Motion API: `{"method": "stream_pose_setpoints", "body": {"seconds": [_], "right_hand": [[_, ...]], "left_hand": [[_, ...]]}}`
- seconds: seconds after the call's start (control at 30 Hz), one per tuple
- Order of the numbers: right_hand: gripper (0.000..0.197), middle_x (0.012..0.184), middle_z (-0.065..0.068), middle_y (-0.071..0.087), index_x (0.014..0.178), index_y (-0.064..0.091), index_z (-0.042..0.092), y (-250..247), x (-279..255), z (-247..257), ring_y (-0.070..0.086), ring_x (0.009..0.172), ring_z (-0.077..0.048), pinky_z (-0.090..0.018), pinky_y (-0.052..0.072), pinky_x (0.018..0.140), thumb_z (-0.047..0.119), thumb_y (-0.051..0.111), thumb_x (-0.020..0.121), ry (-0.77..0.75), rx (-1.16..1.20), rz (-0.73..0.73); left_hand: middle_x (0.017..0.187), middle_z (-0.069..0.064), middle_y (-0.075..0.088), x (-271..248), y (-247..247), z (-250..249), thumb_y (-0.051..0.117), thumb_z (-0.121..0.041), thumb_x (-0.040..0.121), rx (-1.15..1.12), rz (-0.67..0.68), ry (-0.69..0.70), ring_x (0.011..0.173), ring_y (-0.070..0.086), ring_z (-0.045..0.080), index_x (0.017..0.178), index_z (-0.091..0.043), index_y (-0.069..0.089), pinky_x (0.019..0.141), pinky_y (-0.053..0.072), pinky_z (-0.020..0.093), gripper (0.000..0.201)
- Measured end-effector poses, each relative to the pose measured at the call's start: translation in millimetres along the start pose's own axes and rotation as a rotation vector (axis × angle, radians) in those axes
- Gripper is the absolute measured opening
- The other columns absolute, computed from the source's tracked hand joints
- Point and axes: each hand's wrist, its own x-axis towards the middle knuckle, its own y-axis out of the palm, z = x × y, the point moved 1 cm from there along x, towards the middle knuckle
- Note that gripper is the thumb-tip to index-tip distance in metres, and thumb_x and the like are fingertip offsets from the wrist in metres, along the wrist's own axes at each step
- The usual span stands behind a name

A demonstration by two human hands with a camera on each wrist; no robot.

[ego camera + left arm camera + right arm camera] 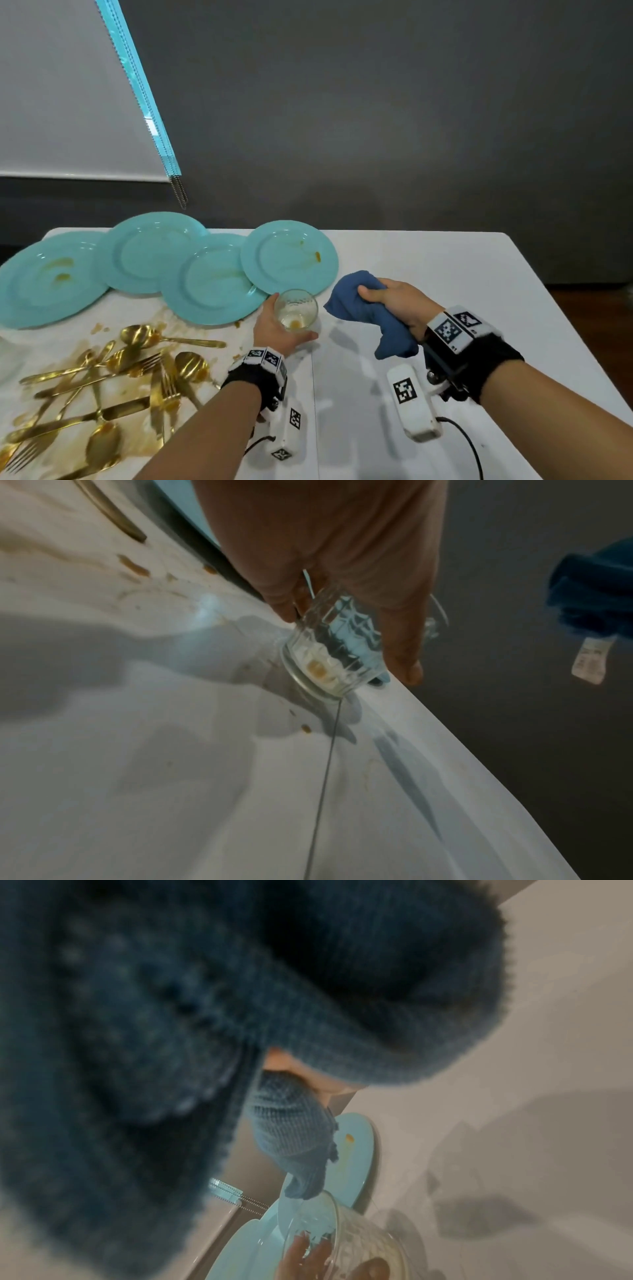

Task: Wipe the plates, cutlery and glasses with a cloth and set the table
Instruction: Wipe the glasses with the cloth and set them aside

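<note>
Near the middle of the white table (445,274), my left hand (274,329) wraps its fingers and thumb round a clear glass (297,310), which has a yellow-brown smear at its bottom; from the left wrist view the glass is tilted, base just above the tabletop, though contact is hard to judge. Right of it, close but apart, my right hand (394,299) clutches a bunched blue cloth (363,308), fingers curled tight, one end drooping toward me. Four turquoise plates (205,277) overlap in a row along the far left, the rightmost one (289,257) marked with an orange streak, the leftmost (51,279) with brown smears. Nearer, on the left, gold cutlery (102,387) lies in a loose pile of spoons, forks and knives over brown stains on the tabletop. Far behind, a grey wall and a white blind (68,102) at the left.
</note>
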Motion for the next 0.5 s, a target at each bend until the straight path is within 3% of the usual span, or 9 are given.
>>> {"method": "stream_pose_setpoints", "body": {"seconds": [0.1, 0.23, 0.3, 0.37, 0.43, 0.5], "right_hand": [[0.015, 0.098, -0.003, 0.062, 0.102, 0.059, 0.011, -6, 0, -2, 0.057, 0.085, -0.013, -0.023, 0.043, 0.065, 0.022, 0.051, 0.096, 0.026, 0.013, 0.001], [0.021, 0.104, -0.008, 0.066, 0.108, 0.06, 0.009, -5, -9, 0, 0.061, 0.087, -0.017, -0.027, 0.049, 0.071, 0.014, 0.063, 0.087, 0.005, 0.089, -0.003], [0.031, 0.099, -0.006, 0.065, 0.109, 0.058, 0.012, -1, -14, 4, 0.061, 0.086, -0.018, -0.031, 0.052, 0.076, 0.006, 0.069, 0.081, -0.065, 0.022, -0.037], [0.039, 0.101, -0.007, 0.062, 0.112, 0.056, 0.013, 6, -22, 8, 0.06, 0.093, -0.023, -0.036, 0.049, 0.084, 0.008, 0.072, 0.077, -0.189, -0.277, -0.093], [0.046, 0.102, -0.007, 0.058, 0.117, 0.055, 0.019, 22, -31, 7, 0.057, 0.097, -0.027, -0.034, 0.046, 0.083, 0.014, 0.071, 0.075, -0.321, -0.713, -0.14], [0.047, 0.107, -0.004, 0.059, 0.123, 0.052, 0.025, 44, -42, 0, 0.057, 0.1, -0.027, -0.029, 0.043, 0.074, 0.014, 0.061, 0.078, -0.408, -1.023, -0.191]], "left_hand": [[0.122, 0.007, 0.059, -1, 4, -4, 0.091, -0.016, 0.046, -0.003, -0.01, 0.048, 0.114, 0.055, 0.024, 0.126, -0.008, 0.052, 0.092, 0.041, 0.024, 0.09], [0.116, 0.001, 0.055, -12, 5, -12, 0.071, -0.05, 0.027, 0.098, 0.049, 0.169, 0.112, 0.05, 0.024, 0.123, -0.014, 0.052, 0.096, 0.042, 0.031, 0.104], [0.111, -0.005, 0.046, -21, 3, -21, 0.066, -0.052, 0.028, 0.165, 0.109, 0.235, 0.111, 0.043, 0.02, 0.123, -0.017, 0.05, 0.093, 0.036, 0.023, 0.103], [0.109, -0.008, 0.037, -33, -3, -35, 0.06, -0.055, 0.028, 0.196, 0.157, 0.31, 0.107, 0.033, 0.012, 0.125, -0.02, 0.046, 0.088, 0.028, 0.016, 0.104], [0.109, -0.009, 0.035, -43, -9, -42, 0.064, -0.051, 0.032, 0.201, 0.202, 0.348, 0.105, 0.029, 0.009, 0.124, -0.023, 0.043, 0.087, 0.026, 0.015, 0.098], [0.109, -0.008, 0.045, -50, -18, -44, 0.073, -0.04, 0.038, 0.136, 0.249, 0.364, 0.106, 0.044, 0.014, 0.115, -0.027, 0.046, 0.088, 0.039, 0.022, 0.083]]}}
